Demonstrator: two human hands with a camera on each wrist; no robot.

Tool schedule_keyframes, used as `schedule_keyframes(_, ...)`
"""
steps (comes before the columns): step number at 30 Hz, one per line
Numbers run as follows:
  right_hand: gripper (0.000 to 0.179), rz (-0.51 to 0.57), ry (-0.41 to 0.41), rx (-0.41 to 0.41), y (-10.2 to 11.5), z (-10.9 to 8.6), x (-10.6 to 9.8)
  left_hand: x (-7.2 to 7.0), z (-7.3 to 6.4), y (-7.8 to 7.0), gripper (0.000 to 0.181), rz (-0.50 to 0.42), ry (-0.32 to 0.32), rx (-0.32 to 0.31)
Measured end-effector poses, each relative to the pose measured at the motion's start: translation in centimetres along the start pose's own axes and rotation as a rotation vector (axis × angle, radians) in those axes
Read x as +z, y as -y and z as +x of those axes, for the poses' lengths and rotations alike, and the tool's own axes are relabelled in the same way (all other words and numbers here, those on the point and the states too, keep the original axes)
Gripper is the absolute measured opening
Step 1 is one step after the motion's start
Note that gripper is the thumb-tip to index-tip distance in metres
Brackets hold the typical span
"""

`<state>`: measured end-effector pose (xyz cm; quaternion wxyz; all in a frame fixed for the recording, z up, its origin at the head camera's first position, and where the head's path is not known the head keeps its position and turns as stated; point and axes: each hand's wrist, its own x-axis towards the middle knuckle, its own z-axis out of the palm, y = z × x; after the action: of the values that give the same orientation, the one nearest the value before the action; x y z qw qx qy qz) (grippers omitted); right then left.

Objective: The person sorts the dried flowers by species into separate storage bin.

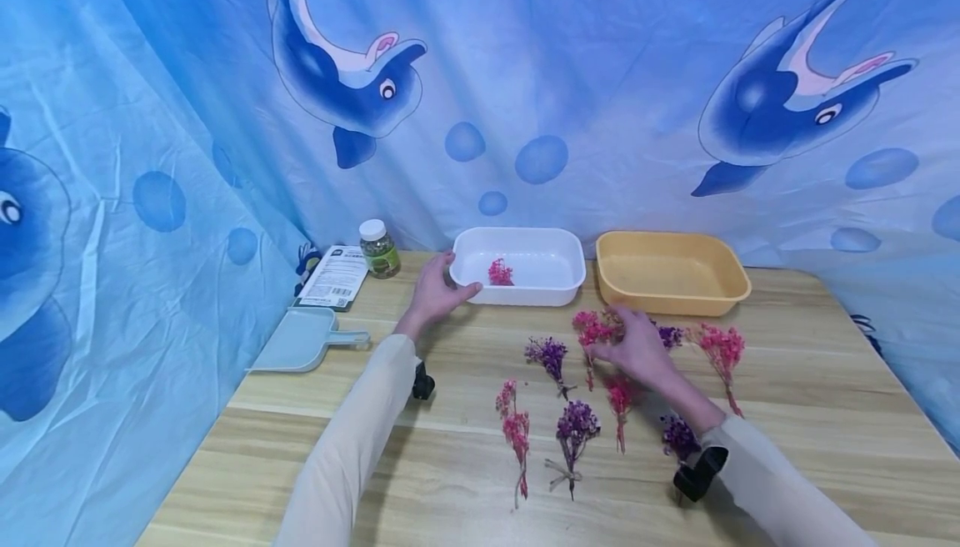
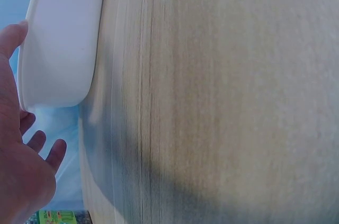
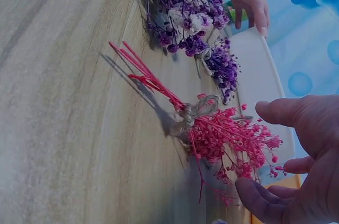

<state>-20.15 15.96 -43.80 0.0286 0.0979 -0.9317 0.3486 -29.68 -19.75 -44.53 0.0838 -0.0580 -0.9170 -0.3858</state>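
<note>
At the left end of a white plastic basin (image 1: 558, 295), my left hand (image 1: 438, 293) touches the rim. Its thumb lies at the front rim, while the other fingers spread loosely by the corner. A small pink flower sprig (image 1: 500, 273) lies inside that basin. My right hand (image 1: 637, 349) is over the dried flowers, in front of the yellow basin (image 1: 660, 305). In the right wrist view, its thumb and fingers stand apart around the head of a pink dried-flower bunch (image 3: 225, 139) tied with twine; contact is unclear. A purple bunch (image 1: 547, 353) lies to its left.
More pink bunches (image 1: 516, 430) and purple bunches (image 1: 577, 428) lie across the middle of the wooden table (image 1: 427, 480). A lidded jar (image 1: 381, 251), a printed packet (image 1: 333, 276) and a pale blue dustpan (image 1: 296, 343) stand or lie at the left. A dolphin-print curtain (image 1: 480, 72) hangs behind.
</note>
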Motion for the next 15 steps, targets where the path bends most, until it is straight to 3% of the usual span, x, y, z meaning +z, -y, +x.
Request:
schedule_keyframes(6, 0.089, -0.017, 0.012, -0.013, -0.1, 0.4, 0.5, 0.0, 0.0, 0.0, 0.090, -0.001, 0.003, 0.004)
schedule_keyframes(15, 0.099, -0.056, 0.059, 0.047, 0.3, 1.0, 1.2, 0.0, 0.0, -0.1, 0.088, -0.010, 0.002, -0.002)
